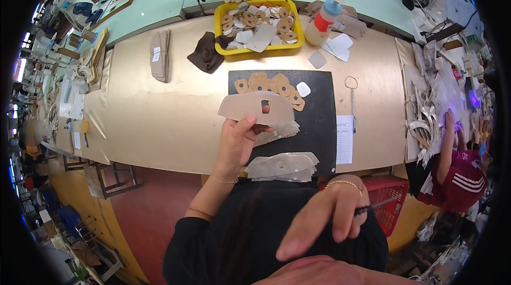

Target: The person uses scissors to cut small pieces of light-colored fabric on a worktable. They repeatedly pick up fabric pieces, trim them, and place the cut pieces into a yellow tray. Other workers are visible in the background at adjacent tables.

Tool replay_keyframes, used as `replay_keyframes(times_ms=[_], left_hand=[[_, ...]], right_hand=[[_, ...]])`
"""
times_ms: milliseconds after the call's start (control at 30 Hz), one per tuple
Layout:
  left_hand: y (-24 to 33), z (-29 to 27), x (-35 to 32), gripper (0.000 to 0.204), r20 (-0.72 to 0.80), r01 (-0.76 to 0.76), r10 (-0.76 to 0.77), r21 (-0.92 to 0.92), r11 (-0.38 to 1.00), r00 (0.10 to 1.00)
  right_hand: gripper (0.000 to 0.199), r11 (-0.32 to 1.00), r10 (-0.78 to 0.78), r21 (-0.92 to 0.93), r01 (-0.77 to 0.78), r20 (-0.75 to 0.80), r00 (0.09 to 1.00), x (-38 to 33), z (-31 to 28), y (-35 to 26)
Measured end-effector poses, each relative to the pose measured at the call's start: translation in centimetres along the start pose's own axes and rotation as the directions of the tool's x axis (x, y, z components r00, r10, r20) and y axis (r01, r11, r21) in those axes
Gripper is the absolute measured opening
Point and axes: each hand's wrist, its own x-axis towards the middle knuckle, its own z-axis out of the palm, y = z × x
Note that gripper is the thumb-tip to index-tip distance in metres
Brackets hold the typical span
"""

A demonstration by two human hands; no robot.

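Observation:
My left hand [238, 144] grips the lower edge of a beige flat panel [239, 106], thumb in front. The panel has a small dark-edged cutout, and a fingertip shows through it. Raised close to the camera, my right hand [332, 213] has its index finger stretched out. A slim dark tool with a thin pointed tip [377, 206] is held in its other fingers; its exact kind is unclear. Below the panel, a stack of similar cut pieces [282, 168] lies at the front of the black mat [319, 141]. Brown pieces with holes [279, 83] lie in a cluster behind the panel.
A yellow tray [219, 24] full of small pieces stands at the back, beside a red-and-clear bottle with a blue cap [322, 18]. Dark cloth [206, 53] and a banded bundle [159, 58] lie left. A paper sheet [344, 138] lies right. Another person [452, 178] works farther right.

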Motion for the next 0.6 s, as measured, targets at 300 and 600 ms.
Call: replay_keyframes(times_ms=[300,600], left_hand=[[0.15,-0.45,-0.46,0.041,0.007,-0.061,0.062,-0.094,0.994,0.998],[0.11,-0.15,-0.62,0.033,0.031,-0.002,0.006,-0.110,0.994,1.000]], right_hand=[[0.024,0.987,-0.090,-0.134,0.086,-0.026,0.996,0.71,0.18,-0.15],[0.028,0.996,-0.040,-0.076,0.037,-0.039,0.998,1.15,0.06,-0.55]])
